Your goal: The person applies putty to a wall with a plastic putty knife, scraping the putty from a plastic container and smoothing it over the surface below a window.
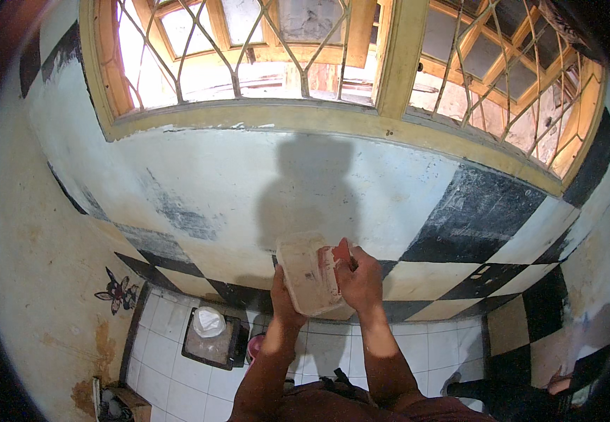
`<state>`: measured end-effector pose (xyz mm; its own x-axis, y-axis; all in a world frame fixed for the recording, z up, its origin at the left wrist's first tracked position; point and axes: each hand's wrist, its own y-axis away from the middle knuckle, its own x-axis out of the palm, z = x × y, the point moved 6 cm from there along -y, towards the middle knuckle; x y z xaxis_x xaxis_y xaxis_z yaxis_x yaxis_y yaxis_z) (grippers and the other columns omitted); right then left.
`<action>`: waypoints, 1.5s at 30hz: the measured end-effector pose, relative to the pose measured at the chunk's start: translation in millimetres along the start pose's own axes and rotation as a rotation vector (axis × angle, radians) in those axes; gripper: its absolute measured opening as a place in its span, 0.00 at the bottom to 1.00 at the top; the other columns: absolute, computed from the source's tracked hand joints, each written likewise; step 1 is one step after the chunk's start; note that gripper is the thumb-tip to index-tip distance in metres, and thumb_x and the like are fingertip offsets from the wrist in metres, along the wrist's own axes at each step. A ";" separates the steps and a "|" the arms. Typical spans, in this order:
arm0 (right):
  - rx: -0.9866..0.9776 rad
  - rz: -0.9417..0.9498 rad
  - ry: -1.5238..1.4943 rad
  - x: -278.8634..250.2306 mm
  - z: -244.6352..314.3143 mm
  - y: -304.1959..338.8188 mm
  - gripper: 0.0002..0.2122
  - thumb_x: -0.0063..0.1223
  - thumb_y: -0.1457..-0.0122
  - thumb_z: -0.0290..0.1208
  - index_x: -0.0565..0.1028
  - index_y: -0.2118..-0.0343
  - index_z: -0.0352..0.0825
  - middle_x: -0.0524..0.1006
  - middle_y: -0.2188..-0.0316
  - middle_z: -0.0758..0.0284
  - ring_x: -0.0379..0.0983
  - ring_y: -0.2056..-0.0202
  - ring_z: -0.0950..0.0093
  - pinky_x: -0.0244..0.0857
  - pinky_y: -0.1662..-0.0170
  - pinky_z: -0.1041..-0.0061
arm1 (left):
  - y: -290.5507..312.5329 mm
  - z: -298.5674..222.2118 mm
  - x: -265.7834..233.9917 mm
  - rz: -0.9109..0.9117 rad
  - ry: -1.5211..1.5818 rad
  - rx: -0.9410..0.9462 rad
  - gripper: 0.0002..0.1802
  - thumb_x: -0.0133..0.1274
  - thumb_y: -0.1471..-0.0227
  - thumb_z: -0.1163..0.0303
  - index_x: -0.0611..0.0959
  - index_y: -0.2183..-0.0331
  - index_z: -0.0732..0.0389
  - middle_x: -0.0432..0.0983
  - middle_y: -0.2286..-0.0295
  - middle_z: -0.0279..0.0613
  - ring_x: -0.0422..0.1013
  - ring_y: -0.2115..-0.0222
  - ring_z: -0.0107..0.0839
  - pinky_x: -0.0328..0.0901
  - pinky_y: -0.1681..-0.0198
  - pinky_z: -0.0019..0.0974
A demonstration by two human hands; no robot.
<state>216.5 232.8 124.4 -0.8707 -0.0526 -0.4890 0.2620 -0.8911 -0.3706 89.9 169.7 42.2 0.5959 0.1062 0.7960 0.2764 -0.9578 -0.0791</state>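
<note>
My left hand (284, 299) grips the left side of a clear, whitish-smeared plastic tub (301, 271), held up before the wall at waist height. Closed around a red scraper (328, 269) is my right hand (362, 281); the tool's edge carries white paste and lies over the tub's right part. Whether the scraper touches the tub's inside I cannot tell. Behind both hands stands a wall (234, 183) painted in white and black checks, with pale fresh-looking patches over some dark squares.
Above is a yellow-framed window (389, 105) with metal bars. On the white tiled floor (326, 352), a black crate-like stand (210, 348) bears a white bag (208, 322); a pink container (255, 346) is beside it. A cardboard box (132, 404) sits lower left. Someone's dark-clothed limb (509, 387) shows lower right.
</note>
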 end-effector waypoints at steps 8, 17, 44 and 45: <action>-0.046 0.045 -0.072 26.8 -3.0 7.9 0.14 0.50 0.47 0.24 0.75 0.56 0.28 0.80 0.72 0.57 0.76 0.72 0.75 0.68 0.67 0.75 | -6.1 25.8 -13.3 -0.070 0.274 -0.126 0.33 0.26 0.38 0.46 0.63 0.43 0.58 0.65 0.47 0.46 0.65 0.48 0.43 0.60 0.44 0.48; 0.168 0.030 -0.708 17.6 -2.8 -0.5 0.14 0.50 0.45 0.27 0.73 0.56 0.28 0.77 0.70 0.67 0.71 0.71 0.79 0.67 0.68 0.76 | -4.1 13.7 -8.7 -0.017 0.256 -0.127 0.33 0.27 0.38 0.44 0.62 0.42 0.57 0.65 0.48 0.47 0.64 0.47 0.45 0.60 0.44 0.50; 0.569 0.068 -1.119 17.1 -71.5 40.6 0.12 0.50 0.43 0.25 0.71 0.56 0.31 0.76 0.61 0.64 0.75 0.62 0.73 0.73 0.61 0.73 | -5.1 -20.2 -11.0 0.190 0.353 -0.018 0.29 0.31 0.40 0.49 0.66 0.45 0.57 0.68 0.51 0.45 0.67 0.51 0.44 0.65 0.49 0.52; 0.588 0.119 -1.169 22.1 -72.8 43.2 0.12 0.50 0.44 0.26 0.71 0.57 0.31 0.76 0.61 0.65 0.75 0.62 0.73 0.73 0.61 0.73 | -2.9 -27.1 -16.6 0.100 0.003 0.085 0.28 0.32 0.40 0.50 0.67 0.45 0.56 0.69 0.52 0.45 0.67 0.51 0.44 0.65 0.49 0.52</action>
<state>238.9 225.9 40.0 -0.7770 -0.2366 0.5834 0.4010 -0.9003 0.1690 58.7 163.5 45.5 0.6218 0.0106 0.7831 0.2787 -0.9375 -0.2085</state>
